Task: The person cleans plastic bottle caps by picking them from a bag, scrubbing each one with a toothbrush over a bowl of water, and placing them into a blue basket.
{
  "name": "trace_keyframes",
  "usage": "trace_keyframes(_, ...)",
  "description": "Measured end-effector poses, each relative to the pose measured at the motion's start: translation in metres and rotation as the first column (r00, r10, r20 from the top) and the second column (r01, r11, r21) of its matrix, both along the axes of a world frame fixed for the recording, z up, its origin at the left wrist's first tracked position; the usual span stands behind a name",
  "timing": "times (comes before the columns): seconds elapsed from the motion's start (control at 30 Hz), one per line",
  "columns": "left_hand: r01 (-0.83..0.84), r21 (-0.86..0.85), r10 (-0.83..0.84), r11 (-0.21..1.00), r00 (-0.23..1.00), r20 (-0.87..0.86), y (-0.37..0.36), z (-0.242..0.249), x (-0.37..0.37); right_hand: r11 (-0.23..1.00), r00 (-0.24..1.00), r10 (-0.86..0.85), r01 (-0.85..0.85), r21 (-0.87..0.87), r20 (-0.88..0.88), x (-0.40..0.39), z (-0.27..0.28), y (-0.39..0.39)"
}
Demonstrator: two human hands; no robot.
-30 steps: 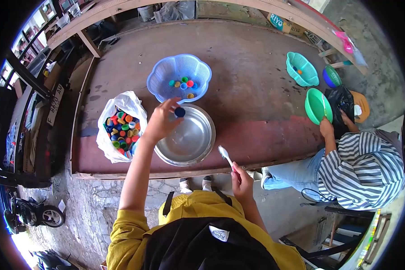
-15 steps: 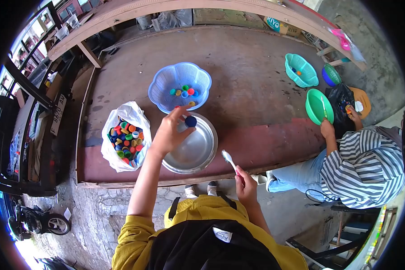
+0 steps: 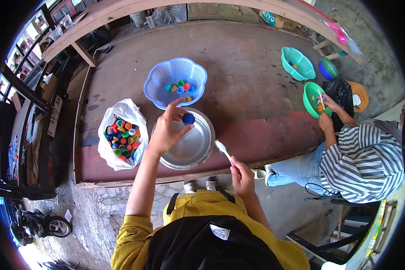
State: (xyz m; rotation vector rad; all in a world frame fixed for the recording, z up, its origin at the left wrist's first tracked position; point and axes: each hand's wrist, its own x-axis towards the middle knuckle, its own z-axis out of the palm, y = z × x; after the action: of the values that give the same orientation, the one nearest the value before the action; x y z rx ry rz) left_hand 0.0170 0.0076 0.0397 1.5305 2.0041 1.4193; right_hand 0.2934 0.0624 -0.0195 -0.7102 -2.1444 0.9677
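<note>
- Head view, key relation: dk blue cap (image 3: pixel 188 119) is held by L hand (image 3: pixel 167 134), fwd & left of brush (image 3: pixel 223 150); brush is carried by R hand (image 3: pixel 243 176), long axis slanted fwd-left, bristle end aimed roughly twd cap. Clear gap is left btwn bristles & cap.
- L grip: thumb & fingers clamped on cap edge. Cap is seen over far part of steel basin (image 3: pixel 191 146); ht above it can't be told.
- R grip: fingers wrapped round brush handle, near edge of desk (image 3: pixel 243 67). Bristle end is placed just beside basin's R rim; contact can't be told.
- L hand is nearer to white bag (image 3: pixel 131 109), which is set left of basin, & to blue basket (image 3: pixel 157 78), set beyond basin.
- Count, own side: 1 cap in hand, 1 brush, 1 basin, 1 bag, 1 basket. Approx. 7 loose caps (image 3: pixel 186 87) are seen in basket; bag is filled w/ mixed caps, too many & too overlapped to count.
- Count, right side: 1 green bowl (image 3: pixel 311 92) w/ a few blurred caps, 1 2nd brush (image 3: pixel 321 98), both handled by co-worker in striped top (image 3: pixel 364 162); 1 teal basket (image 3: pixel 306 67) is placed beyond, 2–3 small caps inside, exact no. unclear.
</note>
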Motion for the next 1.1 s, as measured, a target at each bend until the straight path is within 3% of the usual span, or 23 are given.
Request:
trace_keyframes(0.03,-0.009,0.042,0.002,0.999,0.988,0.155,0.0,-0.018,-0.003,1.0,1.0,0.007,-0.007,-0.009,-0.002,-0.002,0.0,-0.001)
trace_keyframes(0.13,-0.062,-0.296,0.024,0.953,0.991,-0.132,-0.016,-0.107,-0.01,1.0,1.0,0.014,-0.013,-0.025,0.012,-0.004,-0.005,-0.002)
trace_keyframes(0.17,-0.067,-0.226,0.073,0.972,0.997,0.018,-0.016,-0.107,-0.005,0.999,1.0,0.024,-0.024,-0.03,-0.009,-0.006,-0.008,0.0)
trace_keyframes(0.4,-0.152,-0.052,0.157,0.987,0.982,0.11,-0.031,-0.103,0.017,0.993,0.994,0.104,-0.105,-0.062,-0.022,-0.036,-0.01,-0.008)
trace_keyframes(0.47,-0.173,-0.043,0.178,0.984,0.969,0.169,-0.031,-0.102,0.024,0.982,0.981,0.19,-0.19,0.002,0.028,-0.049,-0.008,-0.012)
trace_keyframes(0.5,-0.174,-0.027,0.176,0.984,0.965,0.196,-0.031,-0.099,0.028,0.977,0.958,0.213,-0.212,-0.024,0.194,-0.052,-0.005,-0.012)
trace_keyframes(0.57,-0.177,0.005,0.17,0.984,0.954,0.246,-0.033,-0.093,0.031,0.978,0.978,0.19,-0.196,0.071,0.087,-0.061,-0.031,0.005)
trace_keyframes(0.67,-0.176,0.028,0.162,0.984,0.949,0.271,-0.039,-0.096,0.032,0.986,0.988,0.157,-0.157,0.055,0.003,-0.071,-0.042,0.028)
trace_keyframes(0.77,-0.23,-0.108,0.251,0.967,0.929,0.271,-0.041,-0.09,0.033,0.946,0.953,0.301,-0.304,0.117,0.038,-0.071,-0.027,0.013)
trace_keyframes(0.8,-0.227,-0.079,0.241,0.971,0.931,0.274,-0.04,-0.09,0.033,0.928,0.929,0.341,-0.357,0.108,0.142,-0.07,-0.025,0.01)
trace_keyframes(0.9,-0.216,0.002,0.202,0.976,0.915,0.35,-0.039,-0.097,0.036,0.969,0.97,0.197,-0.216,0.124,0.144,-0.08,-0.038,0.025)
trace_keyframes(1.0,-0.229,-0.019,0.221,0.973,0.912,0.344,-0.04,-0.102,0.034,0.956,0.963,0.268,-0.267,0.124,0.01,-0.078,-0.028,0.015)
trace_keyframes(1.07,-0.229,0.007,0.213,0.973,0.917,0.336,-0.038,-0.101,0.032,0.927,0.931,0.315,-0.344,0.15,0.184,-0.073,-0.03,0.01)
trace_keyframes(1.1,-0.228,0.021,0.208,0.973,0.92,0.331,-0.038,-0.1,0.031,0.945,0.955,0.273,-0.288,0.156,0.112,-0.076,-0.035,0.015)
